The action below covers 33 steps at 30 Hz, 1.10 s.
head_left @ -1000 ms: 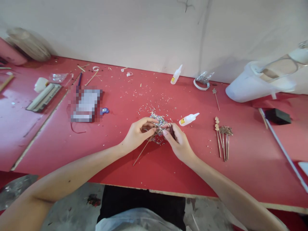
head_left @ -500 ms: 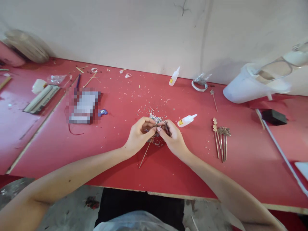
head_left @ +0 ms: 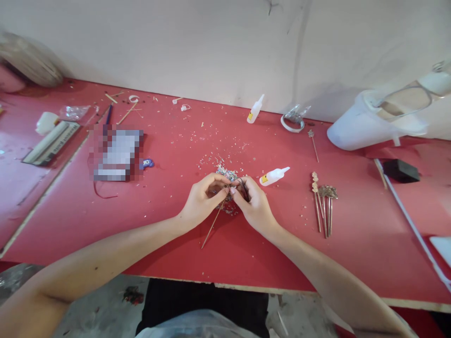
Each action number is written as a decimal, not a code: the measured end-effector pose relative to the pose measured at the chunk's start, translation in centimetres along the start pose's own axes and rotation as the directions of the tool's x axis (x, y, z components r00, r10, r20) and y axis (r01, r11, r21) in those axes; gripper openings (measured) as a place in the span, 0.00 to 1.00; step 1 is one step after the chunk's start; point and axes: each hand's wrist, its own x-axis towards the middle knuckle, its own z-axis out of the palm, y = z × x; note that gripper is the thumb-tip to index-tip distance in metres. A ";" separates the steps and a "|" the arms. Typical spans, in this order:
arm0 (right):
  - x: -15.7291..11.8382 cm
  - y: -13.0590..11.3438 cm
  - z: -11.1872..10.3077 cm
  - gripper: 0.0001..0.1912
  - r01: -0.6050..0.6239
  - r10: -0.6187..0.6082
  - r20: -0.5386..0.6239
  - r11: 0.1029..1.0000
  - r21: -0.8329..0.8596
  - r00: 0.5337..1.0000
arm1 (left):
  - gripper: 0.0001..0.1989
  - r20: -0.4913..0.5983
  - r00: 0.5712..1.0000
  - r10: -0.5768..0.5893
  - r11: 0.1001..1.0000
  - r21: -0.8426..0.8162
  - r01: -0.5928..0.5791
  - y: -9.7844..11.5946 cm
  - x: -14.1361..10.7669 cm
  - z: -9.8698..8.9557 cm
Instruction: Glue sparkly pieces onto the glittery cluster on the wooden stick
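Over a heap of tiny multicoloured chips (head_left: 227,172), my two hands meet fingertip to fingertip. My left hand (head_left: 203,197) is closed, its thumb and fingers pinching the ornamented head of a hair stick (head_left: 213,228). The thin stem slants down toward me, while fingers cover most of the head. My right hand (head_left: 255,202) is closed too, its thumb and index finger at the same ornament. A thin dark tool (head_left: 243,186) that looks like tweezers curves out of its grip; its tip is hidden. Just right of this hand lies a white glue bottle (head_left: 274,176).
Several finished hair sticks (head_left: 327,206) lie to the right, beside a white pitcher (head_left: 355,124) and a black block (head_left: 400,170). Another glue bottle (head_left: 255,110) is near the wall. Leftward are a pixelated flat object (head_left: 118,155) and a long packet (head_left: 52,143). Chips litter the red table (head_left: 169,150).
Both hands stay at the ornament with almost no change in grip. The view has shifted slightly, so things on the left appear a little farther left.
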 end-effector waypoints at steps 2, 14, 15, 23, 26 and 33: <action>0.0 0.1 0.0 0.06 -0.004 0.004 0.000 1.000 -0.013 1.000 | 0.06 0.012 1.000 -0.001 1.000 -0.002 0.001 0.1 0.0 -0.1; -0.1 0.6 0.0 0.07 -0.007 0.007 0.031 1.000 0.000 0.999 | 0.05 -0.004 1.000 0.018 0.999 0.049 -0.017 -0.4 0.2 -0.2; -0.1 0.6 0.0 0.07 -0.008 0.008 0.032 1.000 -0.001 0.999 | 0.05 -0.004 1.000 0.017 0.999 0.046 -0.017 -0.4 0.2 -0.2; -0.1 1.0 -0.1 0.07 -0.017 0.014 0.061 0.999 0.046 0.998 | 0.05 -0.026 1.000 0.012 0.998 0.054 -0.010 -0.3 0.1 -0.2; -0.1 1.0 0.0 0.07 -0.027 0.024 0.062 0.998 0.060 0.998 | 0.05 -0.029 1.000 0.010 0.999 0.049 -0.008 -0.3 0.1 -0.2; -0.1 0.8 0.1 0.07 -0.029 0.028 0.045 0.999 0.033 0.999 | 0.05 -0.023 1.000 0.018 0.999 0.041 -0.017 -0.4 0.2 -0.1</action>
